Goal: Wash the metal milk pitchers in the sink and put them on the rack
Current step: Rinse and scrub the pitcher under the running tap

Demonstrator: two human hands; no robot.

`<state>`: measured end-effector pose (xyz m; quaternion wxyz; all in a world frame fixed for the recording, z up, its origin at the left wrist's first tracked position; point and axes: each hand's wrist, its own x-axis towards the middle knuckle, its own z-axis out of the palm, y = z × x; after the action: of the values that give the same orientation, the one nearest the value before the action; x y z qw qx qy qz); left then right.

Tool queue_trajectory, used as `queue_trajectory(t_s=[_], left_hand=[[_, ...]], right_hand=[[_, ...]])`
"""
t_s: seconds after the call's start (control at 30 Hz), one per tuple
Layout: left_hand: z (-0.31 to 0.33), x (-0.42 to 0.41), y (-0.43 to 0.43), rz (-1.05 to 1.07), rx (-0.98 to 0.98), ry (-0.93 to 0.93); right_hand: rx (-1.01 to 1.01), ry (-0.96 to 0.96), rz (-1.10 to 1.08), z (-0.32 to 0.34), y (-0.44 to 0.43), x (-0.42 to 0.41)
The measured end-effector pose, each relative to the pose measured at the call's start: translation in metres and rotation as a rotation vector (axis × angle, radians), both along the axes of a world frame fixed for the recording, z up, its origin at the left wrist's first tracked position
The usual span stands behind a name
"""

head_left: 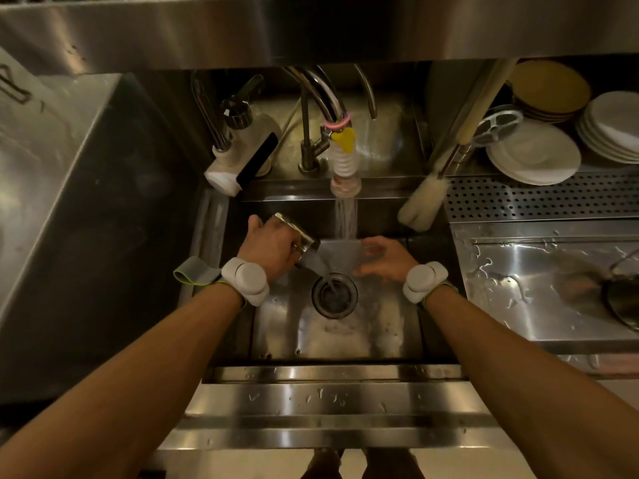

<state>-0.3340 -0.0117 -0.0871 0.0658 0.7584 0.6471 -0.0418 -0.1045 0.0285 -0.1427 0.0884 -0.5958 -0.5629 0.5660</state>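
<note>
- The left hand point(273, 245) is gripping the pitcher point(298, 231), fingers curled round its body, over the left part of the sink point(345, 344).
- The pitcher is lying tipped, with its mouth pointing down and to the right. Water is pouring from it into the drain point(334, 296). Judging by that, a rinse is being emptied out, so the washing is under way rather than done.
- The pitcher is showing as small, shiny steel with bright glints on its wall. Its inside is hidden, so whether any milk is clinging there cannot be told.
- The tap point(344, 167) is running, and its stream point(345, 219) is falling just to the right of the pitcher, not into it.
- The right hand point(383, 259) is hovering with fingers apart and relaxed, holding nothing, just to the right of the stream.
- The rack point(539, 199), which I am taking to be the perforated shelf, is carrying no pitcher that shows. Only plates point(536, 157) are sitting behind it.
- Setting the pitcher on the rack is therefore yet to be done. No other pitcher is showing, so how many are waiting cannot be told.
</note>
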Motion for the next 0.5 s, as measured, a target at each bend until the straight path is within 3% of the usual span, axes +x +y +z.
queue_trajectory(t_s=[0.17,0.5], left_hand=[[-0.001,0.003,0.007,0.295,-0.165,-0.471],[-0.010,0.020,0.011,0.517,-0.493,-1.013]], right_hand=[[-0.009,0.042,-0.026,-0.003,-0.004,0.001],[-0.011,0.215,-0.087,-0.013,-0.011,-0.019]])
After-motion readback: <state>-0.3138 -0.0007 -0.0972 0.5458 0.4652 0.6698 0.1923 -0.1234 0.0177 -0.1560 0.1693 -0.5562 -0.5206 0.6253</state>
